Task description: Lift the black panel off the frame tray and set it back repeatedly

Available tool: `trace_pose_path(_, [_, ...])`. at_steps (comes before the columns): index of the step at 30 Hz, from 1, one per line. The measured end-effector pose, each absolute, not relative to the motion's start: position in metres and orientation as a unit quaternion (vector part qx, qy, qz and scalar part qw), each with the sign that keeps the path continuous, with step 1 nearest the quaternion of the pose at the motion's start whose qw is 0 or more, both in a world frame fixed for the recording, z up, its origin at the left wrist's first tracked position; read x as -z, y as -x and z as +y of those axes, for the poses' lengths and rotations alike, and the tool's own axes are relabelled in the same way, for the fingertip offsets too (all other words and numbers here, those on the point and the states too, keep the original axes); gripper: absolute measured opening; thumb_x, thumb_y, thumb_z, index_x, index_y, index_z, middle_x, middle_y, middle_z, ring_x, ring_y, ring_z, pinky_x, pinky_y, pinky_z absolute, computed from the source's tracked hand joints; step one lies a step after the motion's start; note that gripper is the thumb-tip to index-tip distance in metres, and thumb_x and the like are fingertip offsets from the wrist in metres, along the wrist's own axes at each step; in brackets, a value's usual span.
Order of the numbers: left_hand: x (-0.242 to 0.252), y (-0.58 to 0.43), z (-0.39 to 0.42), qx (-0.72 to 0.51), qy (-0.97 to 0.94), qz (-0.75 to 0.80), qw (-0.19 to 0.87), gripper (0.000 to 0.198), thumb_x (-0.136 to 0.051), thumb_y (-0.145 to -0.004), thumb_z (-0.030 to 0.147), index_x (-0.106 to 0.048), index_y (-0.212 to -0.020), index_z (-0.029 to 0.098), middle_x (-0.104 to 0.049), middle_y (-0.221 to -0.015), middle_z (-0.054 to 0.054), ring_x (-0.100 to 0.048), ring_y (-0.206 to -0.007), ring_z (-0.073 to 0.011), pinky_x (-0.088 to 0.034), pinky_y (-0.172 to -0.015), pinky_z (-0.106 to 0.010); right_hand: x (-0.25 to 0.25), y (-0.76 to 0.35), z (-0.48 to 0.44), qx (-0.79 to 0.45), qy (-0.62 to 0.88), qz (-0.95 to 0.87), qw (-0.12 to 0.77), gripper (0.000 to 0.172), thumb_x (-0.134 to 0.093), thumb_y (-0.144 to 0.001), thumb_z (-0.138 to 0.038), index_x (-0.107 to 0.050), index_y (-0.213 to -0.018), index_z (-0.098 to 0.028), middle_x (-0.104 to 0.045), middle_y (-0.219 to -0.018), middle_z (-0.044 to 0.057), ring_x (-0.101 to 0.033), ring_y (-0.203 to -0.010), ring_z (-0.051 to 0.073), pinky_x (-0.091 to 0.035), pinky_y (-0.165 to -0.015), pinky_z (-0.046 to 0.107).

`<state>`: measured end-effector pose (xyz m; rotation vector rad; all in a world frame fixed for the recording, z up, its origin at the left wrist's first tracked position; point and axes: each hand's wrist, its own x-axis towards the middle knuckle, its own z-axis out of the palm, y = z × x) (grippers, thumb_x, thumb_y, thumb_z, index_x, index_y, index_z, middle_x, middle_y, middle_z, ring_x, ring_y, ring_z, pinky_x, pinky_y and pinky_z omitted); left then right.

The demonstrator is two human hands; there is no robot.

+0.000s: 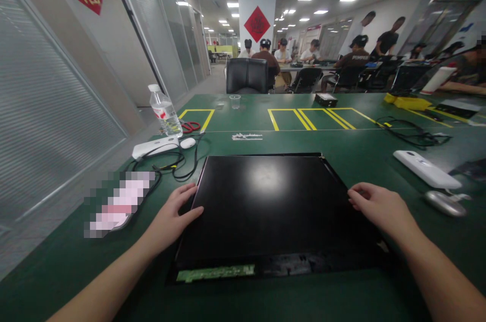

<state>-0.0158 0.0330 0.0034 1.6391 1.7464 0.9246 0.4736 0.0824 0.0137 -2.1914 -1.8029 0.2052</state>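
Observation:
A black LCD screen panel lies face up on the green table in front of me, a blurred reflection of light on its glass. Along its near edge runs a strip of green circuit board beside a dark frame. My left hand grips the panel's left edge, with the thumb over the top surface and the fingers along the side. At the right edge, my right hand is closed with bent fingertips pinching the rim. Its fingertips are partly hidden.
On the left are a blurred-out phone-like object, black cables, a white power bank, a water bottle and red scissors. A white device and a silver mouse lie right. Several people sit beyond.

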Motion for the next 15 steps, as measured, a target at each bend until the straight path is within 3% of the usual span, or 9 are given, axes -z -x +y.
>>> trace_pose_path(4, [-0.0034,0.0153,0.0327,-0.317,-0.635,0.656,0.258,0.056,-0.067,-0.075,0.048,-0.067,-0.123,0.018,-0.050,-0.143,-0.018,-0.044,-0.136,-0.0381,-0.029,-0.114,-0.054,-0.0191,-0.4701,0.0824,-0.103,0.771,-0.612,0.142,0.032,-0.047,-0.080,-0.048,-0.072,-0.082,-0.027,-0.074,-0.075,0.004,-0.068,-0.074,0.026,-0.044,-0.066,0.036])
trace_pose_path(15, [-0.0027,0.0162,0.0329,-0.276,-0.676,0.649,0.212,0.048,-0.063,-0.079,0.047,-0.068,-0.120,0.023,-0.053,-0.143,-0.015,-0.047,-0.134,-0.0373,-0.032,-0.112,-0.054,-0.0181,-0.4683,0.0826,-0.107,0.768,-0.613,0.154,0.031,-0.049,-0.079,-0.048,-0.072,-0.080,-0.027,-0.074,-0.074,0.004,-0.067,-0.071,0.026,-0.045,-0.063,0.036])
